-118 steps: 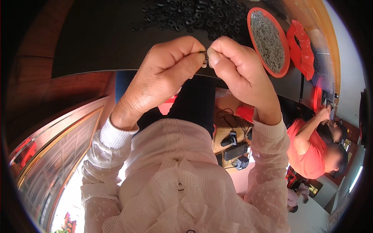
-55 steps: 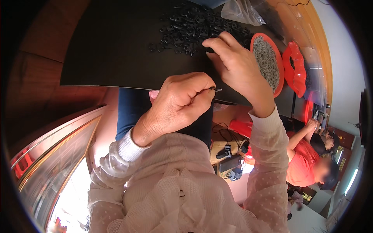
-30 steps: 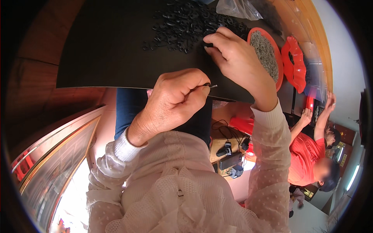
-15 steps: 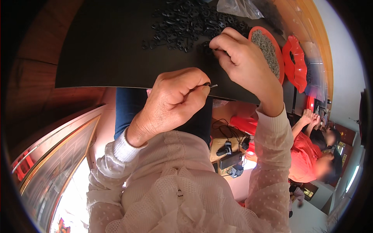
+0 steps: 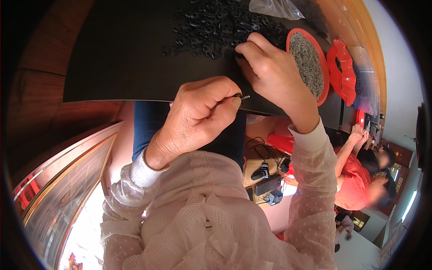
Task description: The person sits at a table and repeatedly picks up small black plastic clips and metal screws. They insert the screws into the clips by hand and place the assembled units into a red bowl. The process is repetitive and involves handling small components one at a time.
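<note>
My left hand (image 5: 198, 112) is closed in a pinch just off the table's near edge. A small metal coil spring (image 5: 245, 97) sticks out from a little black piece between its thumb and forefinger; the fingers hide most of that piece. At the near right of a heap of small black plastic parts (image 5: 216, 27), my right hand (image 5: 270, 67) is closed, fingers bent and thumb drawn in. Whatever lies between its fingertips is hidden against the dark parts. Beside this hand stands an orange-red dish (image 5: 327, 92) filled with many small metal springs (image 5: 307, 60).
The black tabletop (image 5: 117, 67) runs to the left. Past the dish are a wavy-rimmed red dish (image 5: 340, 74) and a clear plastic bag (image 5: 276, 8). Cables and chargers lie on a box (image 5: 265, 180) below the table. At the right, a person in red (image 5: 355, 184) works.
My right hand has shifted slightly left and its fingers have closed further by the black parts. My left hand, still pinching the spring piece, has moved a touch left.
</note>
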Demonstrator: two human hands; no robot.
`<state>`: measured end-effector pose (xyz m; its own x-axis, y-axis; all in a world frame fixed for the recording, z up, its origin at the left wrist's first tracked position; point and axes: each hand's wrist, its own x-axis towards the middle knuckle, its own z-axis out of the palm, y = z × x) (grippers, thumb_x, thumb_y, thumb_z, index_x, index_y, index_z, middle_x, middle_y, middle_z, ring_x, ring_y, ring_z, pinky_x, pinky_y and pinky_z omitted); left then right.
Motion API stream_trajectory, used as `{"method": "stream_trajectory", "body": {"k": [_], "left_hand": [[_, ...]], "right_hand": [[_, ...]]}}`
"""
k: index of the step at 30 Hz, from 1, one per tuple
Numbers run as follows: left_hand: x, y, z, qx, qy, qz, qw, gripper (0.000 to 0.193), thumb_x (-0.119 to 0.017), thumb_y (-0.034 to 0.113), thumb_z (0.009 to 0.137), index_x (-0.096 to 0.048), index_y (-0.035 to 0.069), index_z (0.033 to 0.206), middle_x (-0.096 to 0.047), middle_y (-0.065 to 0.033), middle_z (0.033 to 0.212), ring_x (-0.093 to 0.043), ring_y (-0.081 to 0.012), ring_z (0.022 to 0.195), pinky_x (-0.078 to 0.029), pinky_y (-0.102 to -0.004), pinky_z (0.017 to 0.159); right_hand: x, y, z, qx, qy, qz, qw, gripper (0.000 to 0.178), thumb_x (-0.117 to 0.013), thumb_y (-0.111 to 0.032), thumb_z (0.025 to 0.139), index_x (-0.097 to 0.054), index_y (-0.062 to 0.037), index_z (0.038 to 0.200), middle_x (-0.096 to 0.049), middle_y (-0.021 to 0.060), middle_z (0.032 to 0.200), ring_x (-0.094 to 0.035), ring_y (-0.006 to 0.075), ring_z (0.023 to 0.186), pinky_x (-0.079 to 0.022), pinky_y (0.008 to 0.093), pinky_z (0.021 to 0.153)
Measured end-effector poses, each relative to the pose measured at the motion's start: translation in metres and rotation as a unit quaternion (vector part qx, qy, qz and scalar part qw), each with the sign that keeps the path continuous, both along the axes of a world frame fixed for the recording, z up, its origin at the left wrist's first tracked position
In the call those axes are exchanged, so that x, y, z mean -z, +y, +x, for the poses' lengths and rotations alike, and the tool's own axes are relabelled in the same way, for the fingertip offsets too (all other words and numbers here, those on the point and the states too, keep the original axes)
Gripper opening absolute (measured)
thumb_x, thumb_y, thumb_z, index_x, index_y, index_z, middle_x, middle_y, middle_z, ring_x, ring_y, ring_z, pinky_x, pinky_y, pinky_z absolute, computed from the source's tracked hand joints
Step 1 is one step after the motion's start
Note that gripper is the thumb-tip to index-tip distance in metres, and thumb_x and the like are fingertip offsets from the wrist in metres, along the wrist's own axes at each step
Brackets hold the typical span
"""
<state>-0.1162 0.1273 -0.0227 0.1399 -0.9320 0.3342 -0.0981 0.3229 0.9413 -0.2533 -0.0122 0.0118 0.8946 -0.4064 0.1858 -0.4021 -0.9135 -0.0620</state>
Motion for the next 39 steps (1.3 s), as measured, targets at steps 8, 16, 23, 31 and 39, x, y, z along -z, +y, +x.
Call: {"method": "stream_trajectory", "body": {"k": [8,16,23,31,39], "left_hand": [[-0.003,-0.001,0.001,-0.007,0.002,0.009,1.000,0.003,-0.058,-0.004,0.081,-0.058,-0.001,0.081,-0.053,-0.0104,0.066,-0.052,-0.0176,0.055,-0.043,-0.0296,0.052],[-0.001,-0.002,0.001,0.023,-0.003,-0.007,1.000,0.005,-0.055,-0.005,0.084,-0.059,-0.002,0.083,-0.056,-0.0042,0.071,-0.053,-0.0102,0.063,-0.042,-0.0245,0.056],[0.001,-0.002,0.008,0.072,-0.016,0.011,0.997,0.010,-0.053,-0.002,0.090,-0.062,-0.004,0.093,-0.064,-0.0086,0.085,-0.063,-0.0148,0.079,-0.049,-0.0264,0.069],[-0.001,-0.002,0.008,0.060,0.020,0.013,0.998,0.016,-0.049,0.002,0.093,-0.064,-0.004,0.098,-0.069,-0.0116,0.098,-0.064,-0.0147,0.090,-0.051,-0.0255,0.078],[-0.011,0.004,0.004,0.041,0.127,0.106,0.985,0.016,-0.050,0.007,0.094,-0.063,-0.001,0.099,-0.070,-0.0123,0.095,-0.047,-0.0037,0.057,-0.042,-0.0181,0.055]], "right_hand": [[-0.002,-0.004,0.002,0.014,0.003,0.030,0.999,0.021,-0.068,-0.004,0.078,-0.053,-0.0050,0.092,-0.057,0.0098,0.091,-0.062,0.0337,0.078,-0.049,0.0416,0.060],[0.004,-0.002,0.007,-0.013,-0.175,0.227,0.958,0.013,-0.065,-0.007,0.084,-0.061,0.0009,0.093,-0.063,0.0093,0.085,-0.063,0.0248,0.069,-0.049,0.0343,0.059],[-0.014,0.023,0.009,0.086,-0.262,0.579,0.767,0.013,-0.064,-0.007,0.090,-0.069,-0.0008,0.100,-0.064,-0.0011,0.079,-0.057,0.0043,0.071,-0.046,0.0197,0.062],[-0.016,0.026,-0.005,0.070,-0.232,0.603,0.760,0.014,-0.063,-0.006,0.091,-0.066,0.0021,0.102,-0.064,0.0015,0.081,-0.059,0.0059,0.071,-0.049,0.0207,0.065],[-0.020,0.029,-0.011,0.082,-0.235,0.636,0.730,0.013,-0.063,-0.010,0.092,-0.064,0.0020,0.095,-0.062,0.0014,0.079,-0.057,0.0063,0.071,-0.046,0.0195,0.063]]}}
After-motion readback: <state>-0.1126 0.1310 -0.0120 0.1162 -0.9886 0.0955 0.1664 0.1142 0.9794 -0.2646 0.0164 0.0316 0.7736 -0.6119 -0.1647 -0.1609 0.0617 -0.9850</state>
